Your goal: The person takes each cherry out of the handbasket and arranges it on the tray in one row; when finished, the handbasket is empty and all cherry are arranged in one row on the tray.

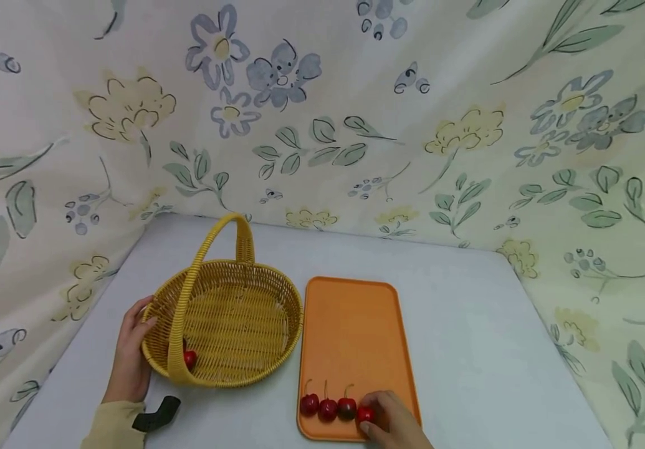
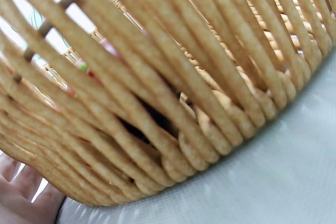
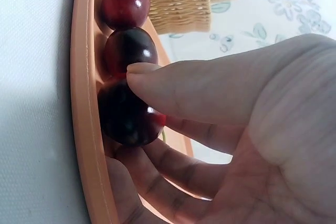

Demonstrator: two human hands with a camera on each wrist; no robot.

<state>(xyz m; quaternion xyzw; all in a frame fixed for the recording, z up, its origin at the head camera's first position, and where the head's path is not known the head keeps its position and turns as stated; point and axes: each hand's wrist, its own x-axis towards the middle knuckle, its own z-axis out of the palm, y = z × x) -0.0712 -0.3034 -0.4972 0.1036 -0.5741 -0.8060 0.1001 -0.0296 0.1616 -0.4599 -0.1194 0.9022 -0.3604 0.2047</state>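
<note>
My left hand (image 1: 131,349) holds the left side of a yellow wicker basket (image 1: 285,284), its thumb at the rim. A red cherry (image 1: 190,358) lies inside the basket, partly behind the tall handle. On the orange tray (image 1: 350,324), several cherries form a row along the near edge, and three of them, such as the dark red one (image 1: 328,410), show upright stems. My right hand (image 1: 392,421) pinches the rightmost cherry (image 3: 131,114) between thumb and fingers, right beside its dark neighbour (image 3: 131,51). In the left wrist view, fingers (image 2: 23,192) show beside the woven wall.
The tray stands just right of the basket on a white table (image 1: 468,324). A black strap-like piece (image 1: 156,415) sits at the left sleeve. Floral cloth (image 1: 322,112) hangs behind and along both sides of the table.
</note>
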